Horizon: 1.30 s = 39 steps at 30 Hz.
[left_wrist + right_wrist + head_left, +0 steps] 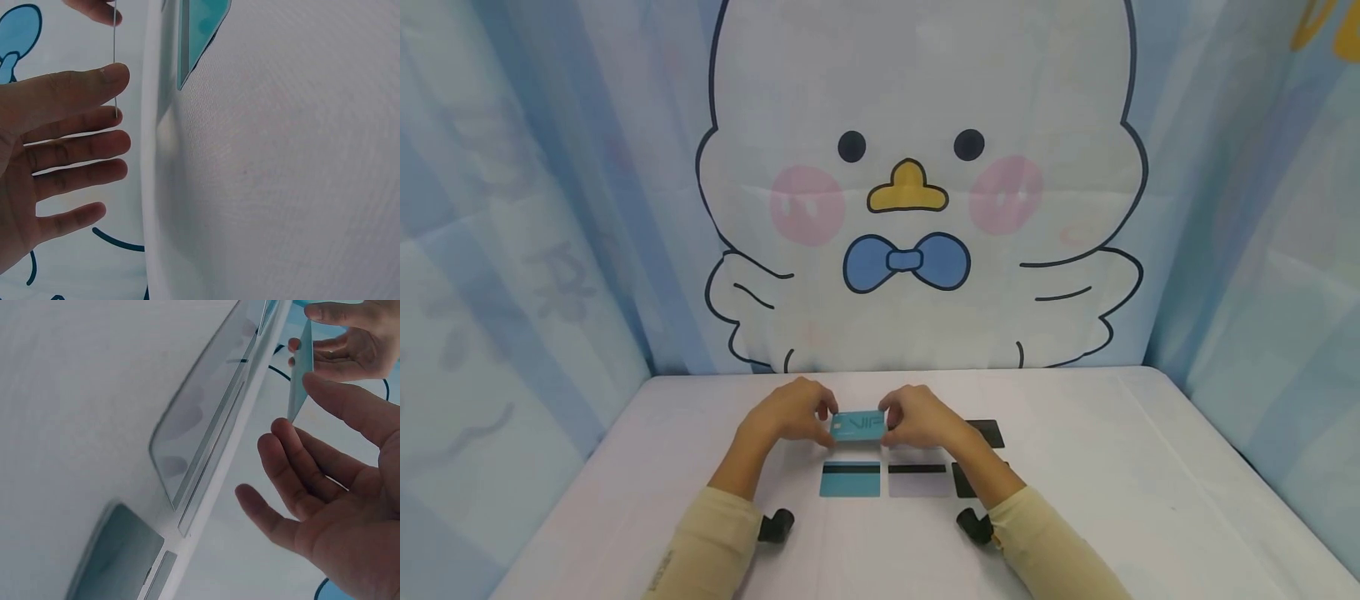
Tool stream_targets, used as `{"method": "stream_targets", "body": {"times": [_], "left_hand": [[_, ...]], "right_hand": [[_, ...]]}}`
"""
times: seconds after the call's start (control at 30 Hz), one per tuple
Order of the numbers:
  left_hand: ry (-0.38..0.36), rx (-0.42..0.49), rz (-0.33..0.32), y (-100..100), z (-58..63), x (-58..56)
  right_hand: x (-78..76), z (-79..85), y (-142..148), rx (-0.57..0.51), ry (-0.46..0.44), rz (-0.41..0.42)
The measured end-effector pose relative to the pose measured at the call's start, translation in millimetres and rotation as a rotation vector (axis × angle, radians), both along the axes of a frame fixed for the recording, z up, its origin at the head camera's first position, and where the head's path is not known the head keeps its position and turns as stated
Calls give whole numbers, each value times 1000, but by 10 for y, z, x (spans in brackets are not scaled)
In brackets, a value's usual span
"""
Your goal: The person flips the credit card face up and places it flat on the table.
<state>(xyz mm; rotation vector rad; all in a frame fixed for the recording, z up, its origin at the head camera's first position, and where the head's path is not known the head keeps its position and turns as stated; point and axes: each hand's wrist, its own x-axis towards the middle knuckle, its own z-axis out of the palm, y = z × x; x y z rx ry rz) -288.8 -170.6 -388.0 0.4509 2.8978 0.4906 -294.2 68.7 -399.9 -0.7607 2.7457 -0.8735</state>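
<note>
A teal card with "VIP" lettering [858, 426] is held above the white table, spanning the gap between both hands. At its left end, the left hand [796, 412] pinches it between thumb and fingers; the left wrist view shows it edge-on, a thin line. The right hand [919, 417] pinches the opposite end, with its other fingers [272, 522] spread loosely in the right wrist view. Below the held card lies a teal card with a black stripe [850, 482]. Beside that one is a silver striped card [918, 483].
A black card [964, 481] lies right of the silver one, partly behind the right forearm. Farther back is another black card [988, 433], partly covered. Dark wrist-worn devices [777, 527] sit by the sleeves. A printed curtain [917, 317] hangs behind the table [1097, 467].
</note>
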Motion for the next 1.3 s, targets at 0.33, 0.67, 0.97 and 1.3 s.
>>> {"method": "stream_targets", "body": {"times": [0.33, 0.67, 0.97, 1.3], "left_hand": [[7, -22, -1, -11, -19, -5], [7, -62, -1, -6, -14, 3], [-14, -88, 7, 12, -27, 20], [-10, -110, 19, 51, -50, 41]], "right_hand": [[-6, -22, -7, -17, -21, 19], [24, -35, -2, 1, -60, 57], [25, -48, -8, 8, -66, 118], [46, -31, -8, 34, -94, 126]]}}
